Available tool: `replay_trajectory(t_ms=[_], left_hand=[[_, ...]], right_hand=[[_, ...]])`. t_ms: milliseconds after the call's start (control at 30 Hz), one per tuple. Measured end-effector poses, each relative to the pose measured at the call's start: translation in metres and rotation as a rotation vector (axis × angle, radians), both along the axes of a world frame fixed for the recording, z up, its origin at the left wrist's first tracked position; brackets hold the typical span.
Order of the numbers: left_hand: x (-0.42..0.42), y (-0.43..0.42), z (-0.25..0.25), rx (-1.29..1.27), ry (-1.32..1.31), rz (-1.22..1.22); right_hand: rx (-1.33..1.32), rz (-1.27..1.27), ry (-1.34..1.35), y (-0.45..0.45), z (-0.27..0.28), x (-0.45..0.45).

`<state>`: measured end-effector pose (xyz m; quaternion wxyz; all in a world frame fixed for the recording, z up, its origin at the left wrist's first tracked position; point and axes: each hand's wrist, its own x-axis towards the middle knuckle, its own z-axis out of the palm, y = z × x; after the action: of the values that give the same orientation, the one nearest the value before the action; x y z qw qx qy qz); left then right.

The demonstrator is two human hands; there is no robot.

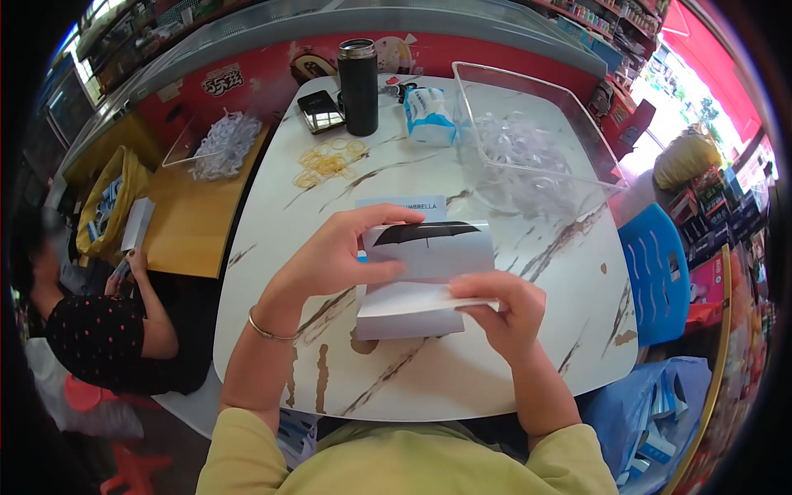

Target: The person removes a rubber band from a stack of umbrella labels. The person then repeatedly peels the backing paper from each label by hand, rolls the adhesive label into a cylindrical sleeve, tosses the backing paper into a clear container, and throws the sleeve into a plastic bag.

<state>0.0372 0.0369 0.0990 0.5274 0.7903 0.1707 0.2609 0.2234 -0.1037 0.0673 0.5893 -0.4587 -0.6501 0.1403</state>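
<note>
In front of me is a pale grey cardboard umbrella box (433, 254) with a black umbrella printed on its upper panel. My left hand (346, 247) grips its left side, fingers at the top edge and thumb across the printed face. My right hand (503, 309) pinches the right end of a white flap (404, 299) that lies folded across the box's lower part. Partly hidden behind is a light blue panel (425, 205) lettered "UMBRELLA"; I cannot tell whether it joins the box.
On the marbled table (272, 272) are yellow rubber bands (330, 162), a phone (320, 111), a black bottle (359, 91), a blue-white packet (429, 117) and a clear bin (536, 157) of clear plastic pieces. A co-worker (107, 338) sits left; a blue chair (652, 272) stands right.
</note>
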Motion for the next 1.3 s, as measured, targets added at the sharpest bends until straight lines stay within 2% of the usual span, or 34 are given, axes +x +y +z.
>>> replay_trajectory(t_ms=[100, 200, 300, 367, 400, 600, 767, 967, 1067, 1167, 1300], left_hand=[[0.006, -0.006, 0.002, 0.182, -0.008, 0.039], [0.009, -0.007, 0.001, 0.248, -0.018, 0.079], [0.01, -0.007, 0.001, 0.339, -0.011, 0.089], [0.01, -0.009, 0.007, 0.405, -0.007, 0.079], [0.01, -0.009, 0.008, 0.41, -0.017, 0.076], [0.009, -0.008, 0.005, 0.399, -0.022, 0.048], [0.009, -0.009, 0.008, 0.345, 0.025, -0.018], [0.001, -0.005, 0.006, 0.395, 0.065, 0.181], [0.003, -0.006, 0.002, 0.222, 0.01, 0.177], [0.006, -0.007, -0.007, -0.062, -0.131, 0.12], [0.002, -0.002, -0.004, -0.202, -0.116, 0.057]], right_hand=[[-0.113, -0.071, 0.183, -0.001, -0.002, 0.0], [-0.042, -0.068, 0.012, 0.0, -0.004, 0.001], [-0.129, -0.117, 0.15, 0.0, -0.008, -0.003], [-0.154, -0.118, 0.342, 0.001, -0.006, 0.0], [-0.165, -0.119, 0.438, 0.003, -0.006, 0.001], [-0.419, -0.035, 0.59, 0.012, -0.008, 0.01], [-0.426, -0.068, 0.584, 0.014, -0.009, 0.017], [-0.352, -0.125, 0.573, 0.014, -0.008, 0.022], [-0.345, -0.143, 0.576, 0.015, -0.008, 0.021], [-0.341, -0.157, 0.577, 0.015, -0.009, 0.023], [-0.328, -0.157, 0.583, 0.014, -0.007, 0.023]])
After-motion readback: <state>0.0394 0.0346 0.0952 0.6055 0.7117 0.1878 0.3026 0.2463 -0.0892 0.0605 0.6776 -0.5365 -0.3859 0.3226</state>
